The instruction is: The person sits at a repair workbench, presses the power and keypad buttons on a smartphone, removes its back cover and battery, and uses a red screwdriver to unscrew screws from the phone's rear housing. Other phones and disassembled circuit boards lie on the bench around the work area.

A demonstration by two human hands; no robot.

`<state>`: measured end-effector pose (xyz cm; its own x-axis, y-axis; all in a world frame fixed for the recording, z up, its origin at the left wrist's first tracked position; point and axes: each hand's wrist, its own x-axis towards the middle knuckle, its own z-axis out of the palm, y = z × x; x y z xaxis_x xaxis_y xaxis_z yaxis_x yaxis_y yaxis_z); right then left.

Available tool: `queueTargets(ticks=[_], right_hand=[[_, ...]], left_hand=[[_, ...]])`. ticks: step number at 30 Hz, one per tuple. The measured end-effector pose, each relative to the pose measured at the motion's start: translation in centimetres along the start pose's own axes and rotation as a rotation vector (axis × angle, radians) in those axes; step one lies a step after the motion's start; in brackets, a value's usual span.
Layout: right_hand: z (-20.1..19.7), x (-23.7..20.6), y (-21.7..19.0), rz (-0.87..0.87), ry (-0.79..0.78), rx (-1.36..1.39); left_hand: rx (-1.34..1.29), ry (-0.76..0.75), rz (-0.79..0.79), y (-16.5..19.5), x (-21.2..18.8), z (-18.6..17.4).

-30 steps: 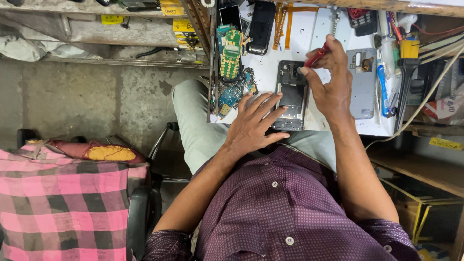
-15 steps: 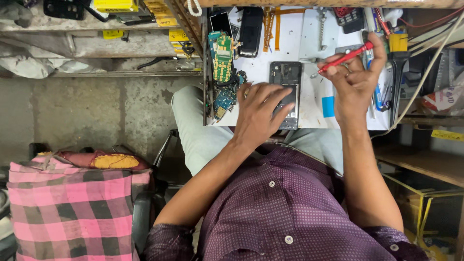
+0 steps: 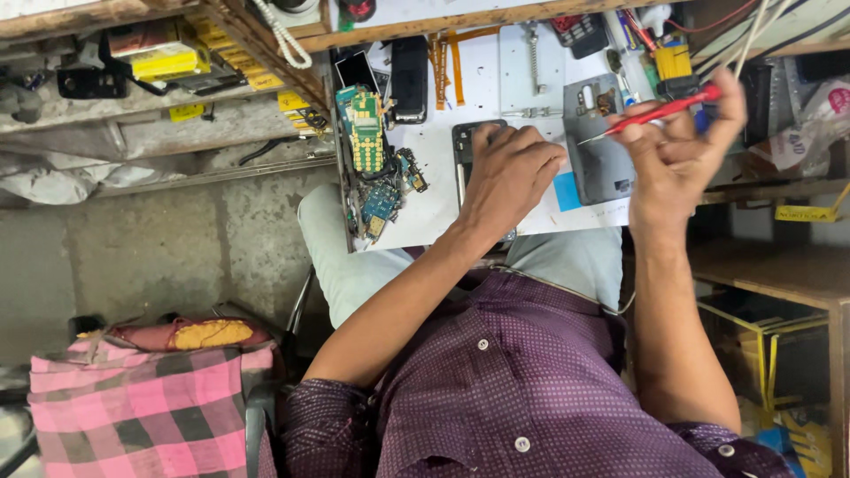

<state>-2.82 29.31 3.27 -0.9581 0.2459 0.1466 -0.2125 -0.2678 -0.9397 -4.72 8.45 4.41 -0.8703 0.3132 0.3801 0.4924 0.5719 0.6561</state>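
The right hand (image 3: 677,164) is clenched around a red-handled screwdriver (image 3: 660,112), the handle pinched between thumb and fingers and the thin metal tip pointing toward nine o'clock. The tool is lifted off the work; its tip hangs over the upper edge of a grey phone back cover (image 3: 600,150), which lies just at nine o'clock of the hand.

The left hand (image 3: 509,173) rests palm down, fingers spread, flat on a dark opened phone (image 3: 469,146) and presses it to the white work board (image 3: 425,217). Only the phone's top and left edge show beyond the fingers; it appears to be opened, though the hand hides most of it. The phone lies at about nine o'clock from the screwdriver grip, near but apart from it, with the grey cover between them.

At nine o'clock of the phone a green circuit board (image 3: 365,128) and smaller blue boards (image 3: 382,202) lie at the board's left rim. At twelve o'clock lie orange flex ribbons (image 3: 453,57) and a black phone (image 3: 409,78).
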Motion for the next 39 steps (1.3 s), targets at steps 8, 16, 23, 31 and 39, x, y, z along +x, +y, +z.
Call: queueTargets(ticks=[8,16,23,31,39], right_hand=[[-3.2,-1.1,-1.3,-0.095,0.175,-0.116],[-3.5,-2.2,-1.7,0.014,0.225,-0.172],[-3.5,-2.0,-1.3,-0.124,0.086,-0.587],[-2.5,-1.6,-2.9,-0.138,-0.071,-1.336],[-2.2,-0.5,-1.9,-0.163,-0.064,-1.377]], left_hand=[[0.038,-0.104,-0.019,0.2,3.6,5.0],[0.089,-0.091,0.001,-0.1,3.9,5.2],[0.283,-0.097,0.095,-0.5,3.6,4.3],[0.325,-0.159,0.104,0.0,4.0,5.3],[0.327,-0.201,0.053,-0.5,4.9,6.2]])
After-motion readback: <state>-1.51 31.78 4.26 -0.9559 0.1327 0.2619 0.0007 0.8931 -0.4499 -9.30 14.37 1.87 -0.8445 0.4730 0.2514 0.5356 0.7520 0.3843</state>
